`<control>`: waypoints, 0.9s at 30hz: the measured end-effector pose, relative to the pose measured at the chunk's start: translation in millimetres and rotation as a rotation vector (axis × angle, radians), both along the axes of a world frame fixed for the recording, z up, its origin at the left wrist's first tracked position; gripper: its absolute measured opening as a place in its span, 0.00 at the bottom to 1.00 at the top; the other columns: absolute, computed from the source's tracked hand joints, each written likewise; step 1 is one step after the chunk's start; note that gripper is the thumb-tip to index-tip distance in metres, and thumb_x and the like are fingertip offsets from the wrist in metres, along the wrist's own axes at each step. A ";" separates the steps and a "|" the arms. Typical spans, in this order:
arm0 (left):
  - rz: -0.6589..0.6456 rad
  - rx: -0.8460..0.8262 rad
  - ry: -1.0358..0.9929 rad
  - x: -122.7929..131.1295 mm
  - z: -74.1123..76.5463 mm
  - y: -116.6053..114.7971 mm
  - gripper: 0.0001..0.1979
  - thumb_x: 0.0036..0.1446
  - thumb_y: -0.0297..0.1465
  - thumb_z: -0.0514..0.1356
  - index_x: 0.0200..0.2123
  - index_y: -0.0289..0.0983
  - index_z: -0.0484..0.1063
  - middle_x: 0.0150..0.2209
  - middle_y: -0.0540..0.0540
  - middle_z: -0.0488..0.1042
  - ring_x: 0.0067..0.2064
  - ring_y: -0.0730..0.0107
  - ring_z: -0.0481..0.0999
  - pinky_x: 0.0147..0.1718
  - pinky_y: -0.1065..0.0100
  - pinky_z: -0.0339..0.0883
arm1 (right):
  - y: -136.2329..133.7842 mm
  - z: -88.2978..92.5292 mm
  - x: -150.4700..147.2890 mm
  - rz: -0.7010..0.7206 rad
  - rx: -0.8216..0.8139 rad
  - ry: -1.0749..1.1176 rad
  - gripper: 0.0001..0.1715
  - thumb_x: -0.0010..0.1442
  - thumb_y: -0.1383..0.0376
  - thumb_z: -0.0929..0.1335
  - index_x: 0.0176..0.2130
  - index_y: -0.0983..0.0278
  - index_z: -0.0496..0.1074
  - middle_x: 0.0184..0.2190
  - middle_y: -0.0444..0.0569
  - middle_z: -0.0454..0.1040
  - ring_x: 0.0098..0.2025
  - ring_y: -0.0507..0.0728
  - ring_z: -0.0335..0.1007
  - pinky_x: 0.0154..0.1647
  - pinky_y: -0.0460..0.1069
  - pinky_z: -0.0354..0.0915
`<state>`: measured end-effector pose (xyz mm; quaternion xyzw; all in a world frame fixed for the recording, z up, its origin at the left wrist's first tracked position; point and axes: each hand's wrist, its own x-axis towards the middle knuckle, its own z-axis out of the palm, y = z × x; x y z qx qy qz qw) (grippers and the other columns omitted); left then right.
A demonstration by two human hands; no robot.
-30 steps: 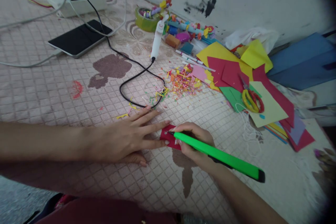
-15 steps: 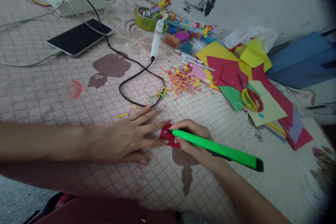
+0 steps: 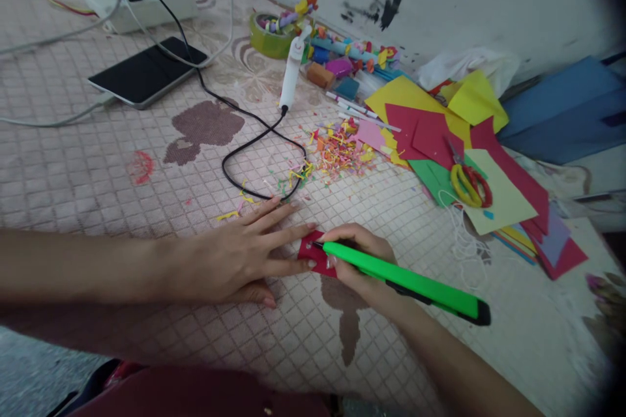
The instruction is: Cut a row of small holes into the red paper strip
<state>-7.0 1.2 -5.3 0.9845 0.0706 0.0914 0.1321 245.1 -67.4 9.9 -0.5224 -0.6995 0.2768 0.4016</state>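
My left hand (image 3: 239, 260) lies palm down on the patterned cloth, fingers spread. Two of its fingertips press the left side of a small red paper piece (image 3: 313, 262), which carries a small pale mark. My right hand (image 3: 366, 260) grips what looks like a green utility knife (image 3: 405, 278) with a black end, held like a pen. Its dark, thin tip touches the red paper, or nearly so, beside the pale mark. Fingers of the right hand cover the paper's right part.
Paper scraps (image 3: 342, 150) lie ahead, beside a corded white glue gun (image 3: 292, 75) and a tape roll (image 3: 271, 39). Scissors (image 3: 469, 186) rest on coloured sheets (image 3: 503, 208) at right, with white string (image 3: 464, 241) nearby. A phone (image 3: 149, 71) and power strip (image 3: 151, 10) are at left.
The green knife's black end has dipped slightly, and its tip has shifted a touch to the right. My left hand stays in place on the paper.
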 end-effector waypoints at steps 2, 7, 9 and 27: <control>0.004 0.005 0.002 0.1 0.7 -0.4 0.34 0.67 0.48 0.61 0.71 0.47 0.58 0.75 0.36 0.51 0.75 0.32 0.47 0.69 0.32 0.46 | -0.5 -0.3 0.7 0.002 0.023 -0.019 0.14 0.54 0.73 0.67 0.37 0.58 0.78 0.32 0.43 0.85 0.31 0.53 0.82 0.32 0.45 0.74; 0.006 0.012 0.019 0.2 0.9 -1.3 0.34 0.67 0.48 0.61 0.71 0.47 0.59 0.74 0.36 0.53 0.74 0.30 0.48 0.68 0.31 0.47 | -0.7 1.8 2.8 0.022 0.000 -0.046 0.13 0.54 0.73 0.67 0.37 0.58 0.78 0.32 0.44 0.84 0.31 0.53 0.81 0.31 0.46 0.74; 0.004 0.015 0.015 0.1 0.1 -1.3 0.33 0.67 0.48 0.61 0.71 0.47 0.59 0.74 0.35 0.53 0.74 0.30 0.49 0.68 0.31 0.47 | -1.1 1.3 3.2 0.015 0.006 -0.050 0.14 0.54 0.73 0.68 0.37 0.58 0.78 0.32 0.44 0.84 0.31 0.53 0.81 0.31 0.46 0.74; 0.012 -0.021 -0.029 0.4 -2.7 -0.8 0.32 0.67 0.48 0.61 0.71 0.48 0.60 0.75 0.38 0.51 0.76 0.34 0.45 0.70 0.32 0.44 | -2.9 -4.4 5.5 0.052 -0.023 0.028 0.15 0.56 0.73 0.68 0.41 0.57 0.78 0.36 0.43 0.85 0.36 0.53 0.83 0.37 0.46 0.76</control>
